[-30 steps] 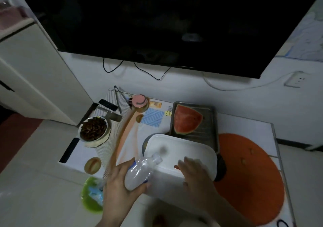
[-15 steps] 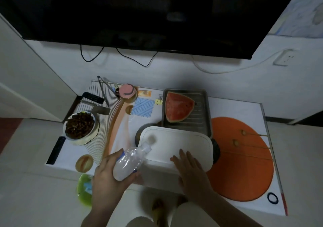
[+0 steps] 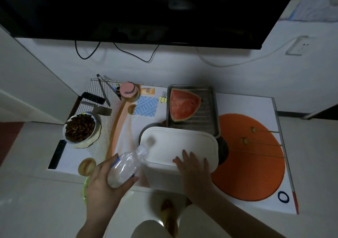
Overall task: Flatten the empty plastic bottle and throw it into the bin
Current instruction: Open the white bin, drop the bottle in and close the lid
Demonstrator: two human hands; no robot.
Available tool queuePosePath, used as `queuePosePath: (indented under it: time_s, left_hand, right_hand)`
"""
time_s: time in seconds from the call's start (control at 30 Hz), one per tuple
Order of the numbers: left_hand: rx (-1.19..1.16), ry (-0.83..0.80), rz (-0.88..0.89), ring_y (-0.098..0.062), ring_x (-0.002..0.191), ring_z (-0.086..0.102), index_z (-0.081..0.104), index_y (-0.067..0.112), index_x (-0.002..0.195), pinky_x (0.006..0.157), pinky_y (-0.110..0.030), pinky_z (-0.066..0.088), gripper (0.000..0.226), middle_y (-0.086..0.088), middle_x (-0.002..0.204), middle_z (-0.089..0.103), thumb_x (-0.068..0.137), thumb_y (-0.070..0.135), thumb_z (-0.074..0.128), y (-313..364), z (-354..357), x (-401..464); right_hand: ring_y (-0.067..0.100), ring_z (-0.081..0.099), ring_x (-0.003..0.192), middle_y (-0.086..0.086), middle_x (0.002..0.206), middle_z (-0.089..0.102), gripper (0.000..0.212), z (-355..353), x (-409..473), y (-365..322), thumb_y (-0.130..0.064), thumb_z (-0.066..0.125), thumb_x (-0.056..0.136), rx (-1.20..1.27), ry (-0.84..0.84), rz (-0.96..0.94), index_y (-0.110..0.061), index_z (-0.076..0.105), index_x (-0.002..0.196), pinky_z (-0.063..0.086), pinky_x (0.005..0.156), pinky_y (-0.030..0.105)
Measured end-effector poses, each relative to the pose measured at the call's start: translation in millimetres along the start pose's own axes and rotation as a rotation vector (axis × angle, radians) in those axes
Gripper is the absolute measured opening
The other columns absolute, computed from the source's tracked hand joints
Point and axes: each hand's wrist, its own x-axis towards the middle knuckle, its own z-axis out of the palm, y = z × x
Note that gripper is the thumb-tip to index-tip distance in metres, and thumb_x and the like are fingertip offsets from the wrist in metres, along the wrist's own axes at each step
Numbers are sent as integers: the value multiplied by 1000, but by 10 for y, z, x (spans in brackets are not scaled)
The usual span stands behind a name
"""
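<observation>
A clear, empty plastic bottle (image 3: 126, 166) with a blue label band lies tilted in my left hand (image 3: 105, 184), its neck pointing up and right toward the bin. The bottle looks crumpled but still rounded. The bin (image 3: 175, 142) is white, with a closed rounded-rectangle lid, and stands on the floor mat just right of the bottle. My right hand (image 3: 193, 166) rests flat, fingers spread, on the near right part of the lid.
Behind the bin a metal tray (image 3: 213, 120) holds a watermelon slice (image 3: 182, 105). To the left are a bowl of dark food (image 3: 79, 127), a wire rack (image 3: 104, 120), remotes and a pink-lidded jar (image 3: 128, 90). An orange mat circle (image 3: 256, 164) lies right.
The view shifted and moved closer. Both hands stay nearly as they were, the bottle still in my left hand beside the closed lid.
</observation>
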Motion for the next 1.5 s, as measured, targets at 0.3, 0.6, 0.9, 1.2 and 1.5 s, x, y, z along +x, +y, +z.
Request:
queuePosePath:
  time_s: [0.3, 0.6, 0.9, 1.2, 1.5]
  left_hand:
    - [-22, 38, 17, -27, 93, 60, 60, 22, 115, 77, -45, 51, 78, 4, 101, 59, 47, 33, 94, 30, -76, -239]
    - [-24, -27, 16, -27, 96, 62, 60, 21, 115, 80, -42, 51, 80, -2, 108, 65, 47, 63, 68, 122, 24, -419]
    - [170, -97, 169, -34, 103, 60, 61, 21, 117, 86, -48, 49, 75, -8, 119, 62, 52, 50, 85, 364, 431, -27]
    - [395, -294, 309, -19, 141, 22, 27, 35, 144, 115, -56, 4, 89, 3, 151, 33, 69, 68, 63, 594, 979, 393]
    - [360, -269, 333, -27, 146, 11, 21, 36, 145, 114, -53, -6, 79, -4, 159, 16, 79, 71, 46, 428, 964, 99]
  right_hand:
    - [24, 3, 147, 4, 161, 6, 75, -358, -156, 136, -12, 46, 87, 158, 150, -95, -30, 7, 148, 6, 116, 56]
    - [23, 31, 139, 5, 148, 38, 63, -957, -77, 404, -11, 59, 84, 189, 393, -19, -19, 34, 141, 32, 111, 51]
    - [29, 34, 137, 10, 153, 32, 67, -992, -79, 684, -6, 61, 86, 239, 397, 55, -18, 28, 144, 38, 109, 44]
    - [28, 40, 133, 8, 155, 28, 69, -950, -97, 719, -8, 59, 88, 294, 369, 49, -20, 23, 145, 44, 105, 40]
    - [27, 39, 134, 7, 159, 18, 74, -878, -95, 737, -9, 55, 87, 289, 332, 46, -25, 15, 147, 48, 100, 44]
